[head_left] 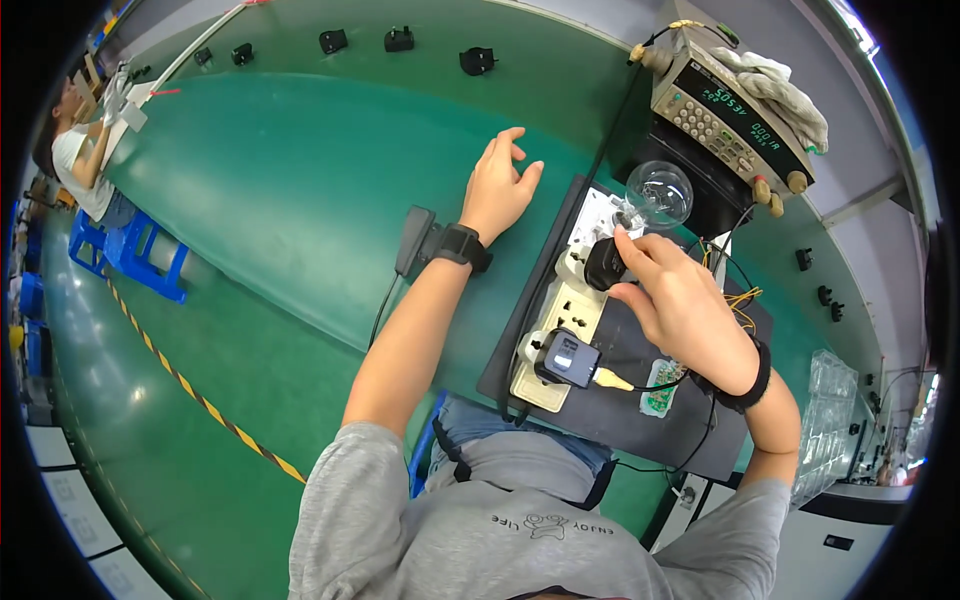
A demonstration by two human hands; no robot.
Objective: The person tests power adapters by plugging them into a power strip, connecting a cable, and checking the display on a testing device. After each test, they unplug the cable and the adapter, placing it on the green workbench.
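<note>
My right hand (685, 310) pinches a black power adapter (604, 264) between thumb and fingers. The adapter is at a round white socket piece (573, 262) at the far end of a cream power strip (572, 308); whether its pins are fully in is hidden. Nearer me, a second black charger (568, 358) sits on the strip, with a yellow cable plug (610, 379) in its side. My left hand (498, 190) is held over the green table, empty, fingers apart. By its wrist, next to a black wristband (462, 246), is a dark grey box (415, 240) with a cable.
A clear glass bulb (660, 195) stands beyond my right hand. Behind it is a bench instrument (735, 115) with a lit display and white gloves (780, 90) on top. A small green circuit board (660, 388) lies on the dark mat (690, 435). Several black adapters line the table's far edge. A person (85, 160) sits far left.
</note>
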